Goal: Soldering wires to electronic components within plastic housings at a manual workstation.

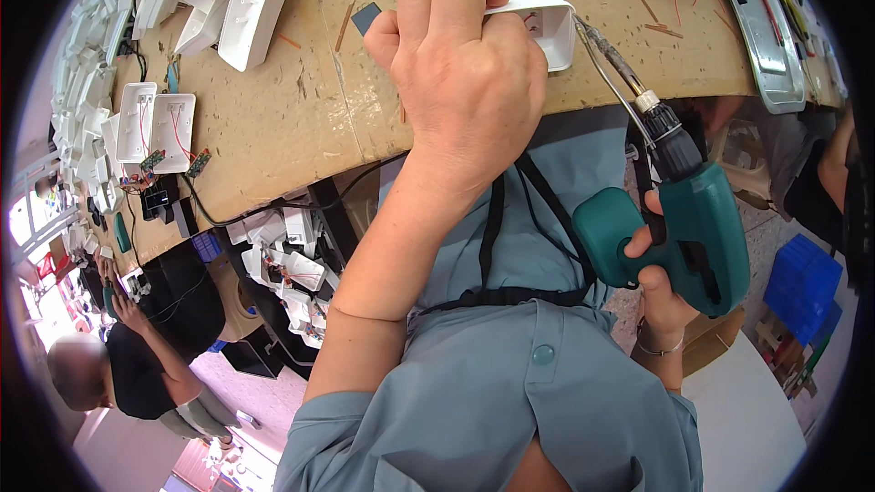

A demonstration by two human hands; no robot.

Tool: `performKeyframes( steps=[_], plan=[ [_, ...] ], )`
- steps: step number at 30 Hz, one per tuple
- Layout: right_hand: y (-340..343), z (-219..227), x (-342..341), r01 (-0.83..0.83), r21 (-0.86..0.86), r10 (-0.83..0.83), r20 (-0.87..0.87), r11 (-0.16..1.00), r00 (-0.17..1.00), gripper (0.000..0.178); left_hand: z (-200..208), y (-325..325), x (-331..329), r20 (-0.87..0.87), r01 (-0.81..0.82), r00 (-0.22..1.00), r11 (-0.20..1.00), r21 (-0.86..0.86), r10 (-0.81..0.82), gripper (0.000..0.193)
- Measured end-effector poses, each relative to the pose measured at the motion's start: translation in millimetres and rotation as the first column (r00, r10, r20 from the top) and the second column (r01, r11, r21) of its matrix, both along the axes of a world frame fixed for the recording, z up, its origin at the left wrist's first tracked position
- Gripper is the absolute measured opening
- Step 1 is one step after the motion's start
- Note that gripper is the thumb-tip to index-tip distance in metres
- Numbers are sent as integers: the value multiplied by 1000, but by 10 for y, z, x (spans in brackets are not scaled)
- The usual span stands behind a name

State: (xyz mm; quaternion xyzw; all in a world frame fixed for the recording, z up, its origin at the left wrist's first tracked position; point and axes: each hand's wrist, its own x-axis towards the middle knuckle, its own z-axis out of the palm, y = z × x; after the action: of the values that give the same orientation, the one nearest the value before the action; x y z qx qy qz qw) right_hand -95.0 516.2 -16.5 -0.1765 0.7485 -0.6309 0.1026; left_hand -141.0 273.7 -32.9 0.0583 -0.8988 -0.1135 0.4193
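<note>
The left hand [469, 73] grasps a white plastic housing [558, 35] from above, fingers bent over its left part and hiding most of it. The housing is located at the near edge of the workbench [301, 128], with its open interior visible to the right of the knuckles. The right hand [667, 305] is clenched around the handle of a green soldering gun [715, 228], at the right, on the near side of the bench edge. The gun's metal nozzle [624, 66] points far and left, its tip at the right edge of the housing; whether they touch cannot be determined. A thin metal tube [612, 84] runs alongside the nozzle. A dark grey block [366, 18] is located just left of the left hand. On the far left of the bench, an open white casing [253, 18] lies beside a large pile of white parts [87, 100]. Nearer, two open white shells [173, 123] contain red wires, with small circuit boards [198, 162] at their near ends. A metal tray [775, 55] lies at the right of the bench.
</note>
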Motion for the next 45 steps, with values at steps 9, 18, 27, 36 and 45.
performKeyframes(
  steps=[9,18,27,36,45],
  plan=[
    [-16,32,-23,48,-43,-47,12,998,999,67,37,6,27,29,16,999,1000,4,-16,3],
    [-30,-17,-99,-6,-82,0,-66,997,998,64,184,-143,200,154,26,987,997,78,-38,32],
    [-90,2,-101,127,-161,-148,-128,979,981,64,193,-420,254,-50,168,986,954,247,-160,20],
    [-27,-25,-177,-21,-172,-8,-161,985,987,54,605,-1774,1106,-630,656,748,-91,749,207,22],
    [-90,-20,-205,-39,-146,15,-160,989,987,54,1039,-2909,1738,-213,-235,833,675,699,511,27]
  ],
)
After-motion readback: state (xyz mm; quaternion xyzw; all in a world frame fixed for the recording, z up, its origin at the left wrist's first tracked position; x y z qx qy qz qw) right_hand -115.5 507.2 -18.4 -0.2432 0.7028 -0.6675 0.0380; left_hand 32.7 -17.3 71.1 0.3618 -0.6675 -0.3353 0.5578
